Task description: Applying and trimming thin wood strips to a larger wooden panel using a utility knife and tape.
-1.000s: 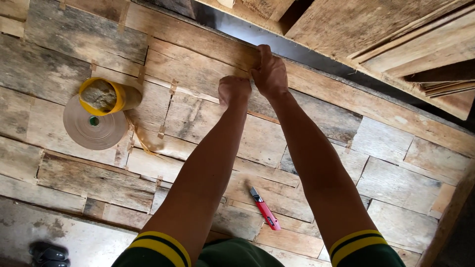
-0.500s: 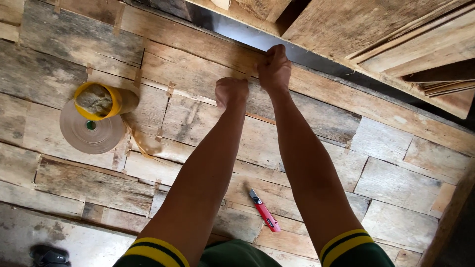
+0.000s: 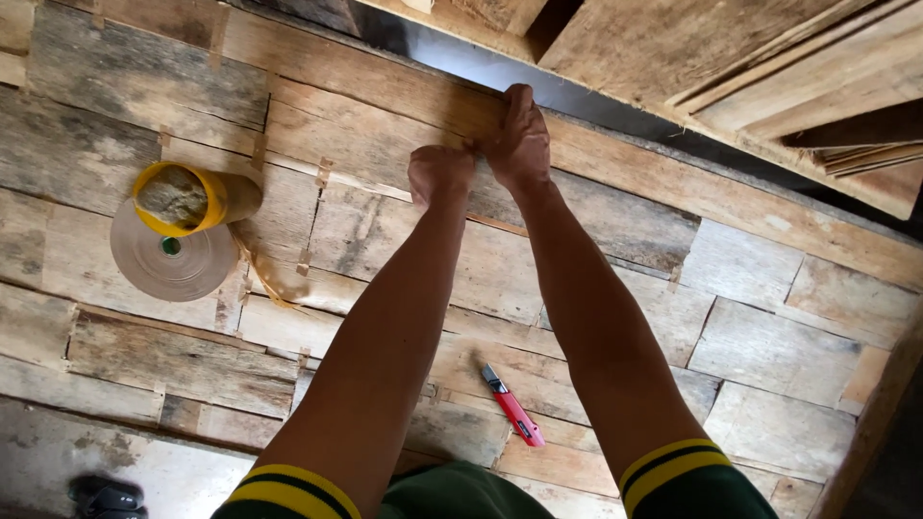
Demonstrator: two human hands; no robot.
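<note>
Veneer sheets [image 3: 385, 144], thin and wood-brown, lie patched together flat across the table [image 3: 779, 346] in front of me, joined by short strips of brown paper tape [image 3: 325, 173]. My left hand [image 3: 439, 173] is closed into a fist and presses down on the sheet near the far edge; my right hand [image 3: 519, 139] lies just beside it, fingers curled down flat on the same sheet, holding nothing I can make out. To do this well, I judge that I should keep both hands close to the seam and press evenly so the thin sheet does not lift or split. A roll of paper tape [image 3: 173, 259] with a yellow cup [image 3: 183, 197] on it sits well to my left; a red utility knife [image 3: 512, 406] lies nearer me.
</note>
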